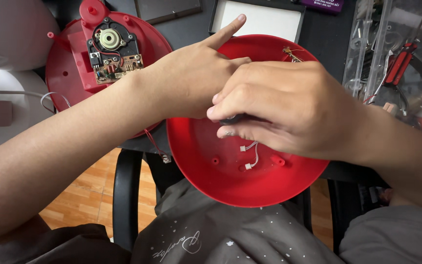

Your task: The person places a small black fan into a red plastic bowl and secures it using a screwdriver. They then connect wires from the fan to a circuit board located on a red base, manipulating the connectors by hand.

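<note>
Centre frame, over red shell (250, 186): right hand (289, 110) pinching small dark part (231, 119), left hand (196, 78) bracing, forefinger extended, grip unclear. Already separated: red base (69, 63) with circuit board (111, 51), upper left. Still loose: white connectors (249, 156).

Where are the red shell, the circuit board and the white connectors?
red shell (206, 171), head view, bare inner wall
circuit board (116, 61), head view, middle of board
white connectors (248, 166), head view, lower plug
</note>
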